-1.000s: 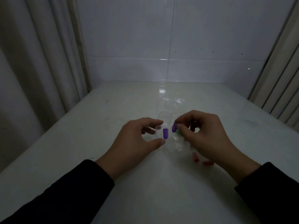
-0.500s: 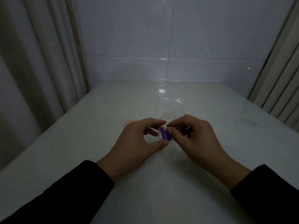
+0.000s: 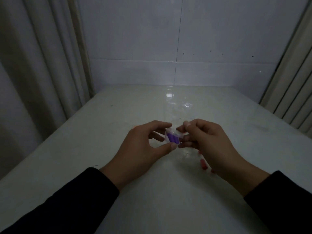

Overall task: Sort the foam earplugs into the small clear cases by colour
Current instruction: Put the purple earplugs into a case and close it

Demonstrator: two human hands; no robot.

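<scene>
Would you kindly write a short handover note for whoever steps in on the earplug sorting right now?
Left hand: thumb and forefinger pinch the small clear case, held above the table.
Right hand: fingertips on the same case from the right, apparently at its lid; whether it is latched cannot be told.
Done: purple earplugs are inside that case.
Left: red earplugs lie loose on the table under the right hand, partly hidden. More clear cases sit further back, contents unclear in the dim light.
Next, probably: set this case down and box the red ones.
</scene>
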